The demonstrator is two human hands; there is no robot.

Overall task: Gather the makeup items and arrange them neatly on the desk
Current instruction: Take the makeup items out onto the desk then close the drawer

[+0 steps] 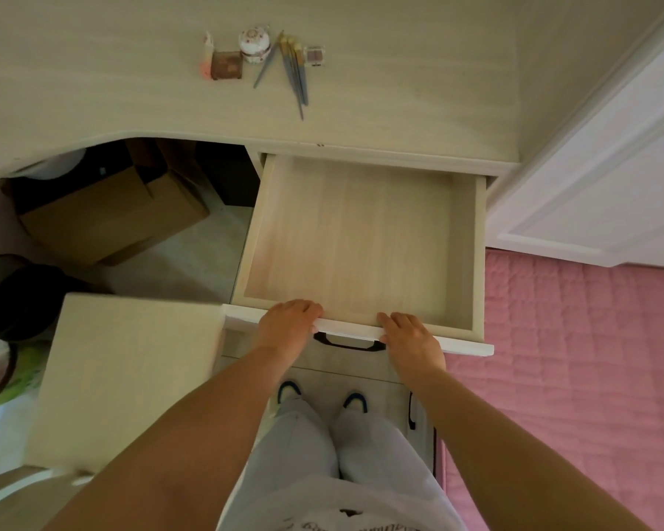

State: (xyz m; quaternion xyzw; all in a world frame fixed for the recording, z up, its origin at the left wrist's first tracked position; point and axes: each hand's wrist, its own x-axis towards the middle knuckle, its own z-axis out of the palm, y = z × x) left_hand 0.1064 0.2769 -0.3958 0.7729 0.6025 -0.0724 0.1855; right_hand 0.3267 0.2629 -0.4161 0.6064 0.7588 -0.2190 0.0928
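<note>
- Left hand (290, 320) and right hand (409, 337): both rest on top edge of the drawer front (361, 331), 1 each side of the black handle (349, 343). Fingers curl over the edge into the drawer; thumbs hidden, so full grip cannot be confirmed.
- Drawer (269, 224): pulled well out, interior shows bare wood, no items visible inside.
- Makeup items: grouped at far side of bench (93, 70), well apart from hands. Brushes (294, 67), approx. 4, lie flat, long axes running near-far, handles toward person, heads away; 1 splays left of the rest. Round white jar (254, 44) upright. Brown compact (227, 65) and small clear palette (315, 56) flat. Pale tube w/ orange end (207, 57) lies near-far, at far left of group.
- Step judged: close drawer, gathering looks done.
- Advice: push evenly w/ both hands so drawer runs straight; lift fingertips off inner edge before front meets the frame. Then square up the splayed brush.
</note>
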